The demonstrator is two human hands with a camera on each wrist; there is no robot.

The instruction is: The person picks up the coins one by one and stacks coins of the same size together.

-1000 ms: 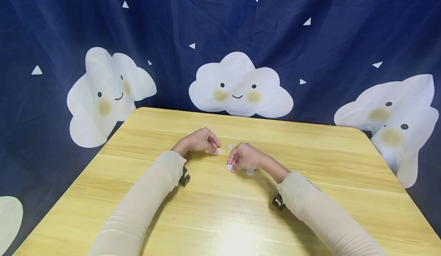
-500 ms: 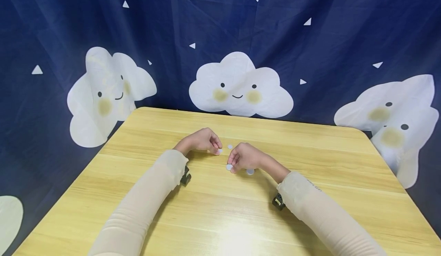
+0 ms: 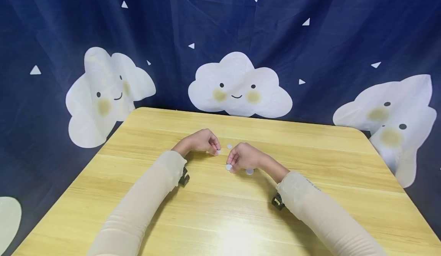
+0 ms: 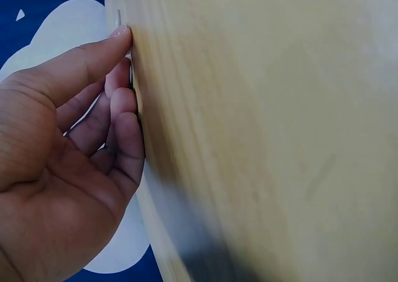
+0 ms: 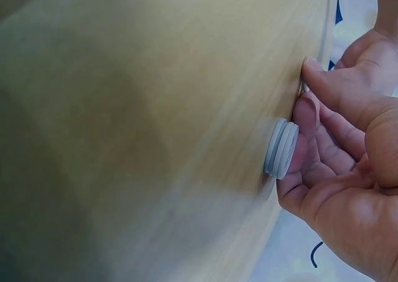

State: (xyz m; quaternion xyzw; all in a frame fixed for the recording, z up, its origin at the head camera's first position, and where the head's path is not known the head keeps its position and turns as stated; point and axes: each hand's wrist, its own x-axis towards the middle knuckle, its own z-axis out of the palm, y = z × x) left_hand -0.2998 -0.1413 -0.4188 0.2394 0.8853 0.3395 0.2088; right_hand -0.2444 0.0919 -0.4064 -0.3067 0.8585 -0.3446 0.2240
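In the head view my left hand (image 3: 204,141) pinches a small silver coin (image 3: 218,152) between thumb and fingertips, low at the tabletop. The left wrist view shows that hand's fingertips (image 4: 122,33) right at the wood. A second coin (image 3: 229,167) is between the thumb and fingers of my right hand (image 3: 246,157), its face partly showing. Under the right palm stands a short stack of coins (image 5: 282,148), close beside the curled lower fingers; in the head view this stack (image 3: 249,171) is partly covered by the hand. Another coin (image 3: 229,146) lies flat beyond, between both hands.
The light wooden table (image 3: 213,210) has rounded far corners. Behind it hangs a dark blue curtain (image 3: 220,18) with printed smiling clouds. Black wrist-camera mounts (image 3: 184,177) stick out below both beige sleeves (image 3: 138,206).
My left fingers have moved onto the coin beside them and closed on it, then drawn slightly back left with it. The right hand, its coin and the stack have stayed in place.
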